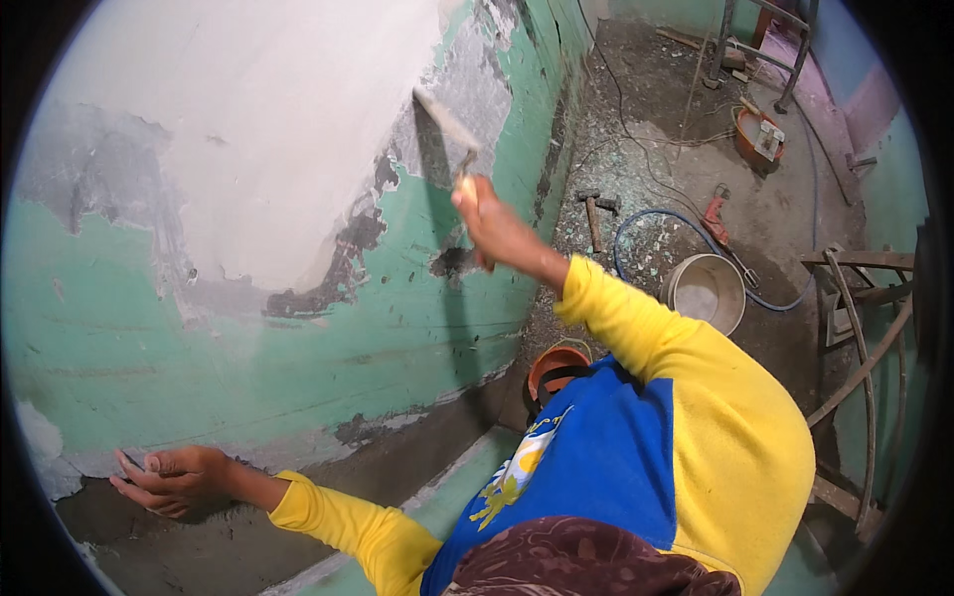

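The right hand (489, 221) has its fingers closed around the handle of a trowel (444, 117), whose pale blade is at the wall (248, 348), along the right edge of a large white plaster patch (278, 119). Bare grey and chipped green surface borders that patch. The left hand (174, 482) is at the near left, low by the wall; its fingers are open and half-curled, with nothing plainly held, and I cannot tell whether they touch the surface.

Three containers stand on the floor to the right of the wall. The nearest, an orange bucket (543, 371), is just beside the person's blue and yellow shirt (596, 447); a dark band crosses it, and its contents cannot be made out. Farther right is a round pale bucket (736, 304), its mouth showing a greyish-white inside, perhaps only residue. At the far right, another orange bucket (749, 152) has greyish material in it and a flat, smeared grey tool (769, 139) resting over its mouth.

Between the wall and the pale bucket lies a hammer (594, 226); a blue hose (636, 216) curves around that bucket, with a red power tool (714, 217) near it.
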`<state>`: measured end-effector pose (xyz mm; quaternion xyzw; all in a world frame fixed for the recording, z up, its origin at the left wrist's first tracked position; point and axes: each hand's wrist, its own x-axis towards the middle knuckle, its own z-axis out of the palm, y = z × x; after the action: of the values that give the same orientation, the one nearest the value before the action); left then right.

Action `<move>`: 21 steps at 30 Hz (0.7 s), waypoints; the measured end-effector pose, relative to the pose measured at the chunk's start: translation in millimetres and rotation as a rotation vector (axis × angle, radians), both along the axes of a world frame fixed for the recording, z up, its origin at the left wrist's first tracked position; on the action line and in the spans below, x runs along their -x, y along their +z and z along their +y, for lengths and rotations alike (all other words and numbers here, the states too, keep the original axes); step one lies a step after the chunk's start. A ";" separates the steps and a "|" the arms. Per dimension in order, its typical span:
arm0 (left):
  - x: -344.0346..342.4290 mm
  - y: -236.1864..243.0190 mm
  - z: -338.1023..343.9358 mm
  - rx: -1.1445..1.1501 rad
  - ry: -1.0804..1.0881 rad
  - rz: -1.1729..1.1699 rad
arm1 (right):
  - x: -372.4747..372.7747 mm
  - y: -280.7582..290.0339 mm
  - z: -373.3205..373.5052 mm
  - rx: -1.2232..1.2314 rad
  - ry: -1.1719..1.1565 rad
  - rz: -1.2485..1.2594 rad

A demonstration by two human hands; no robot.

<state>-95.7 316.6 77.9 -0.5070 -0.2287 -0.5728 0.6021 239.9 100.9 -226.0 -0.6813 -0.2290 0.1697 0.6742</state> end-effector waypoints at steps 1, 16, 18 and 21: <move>-1.6 -0.9 -2.2 0.020 0.012 -0.004 | -26.9 -4.3 5.7 -0.023 0.009 0.070; 5.1 -2.5 -0.1 0.001 0.062 -0.017 | 5.4 34.2 -21.0 0.062 0.133 0.170; 2.8 -1.4 -5.4 0.013 0.040 -0.002 | -12.4 28.7 -13.1 0.033 0.096 0.144; -4.3 -5.6 -2.0 0.000 0.013 0.020 | -42.5 28.8 -7.5 0.005 0.053 0.203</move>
<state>-91.4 314.6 72.3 -0.5111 -0.2257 -0.5639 0.6081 282.4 93.4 -197.2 -0.6560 -0.1772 0.2562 0.6874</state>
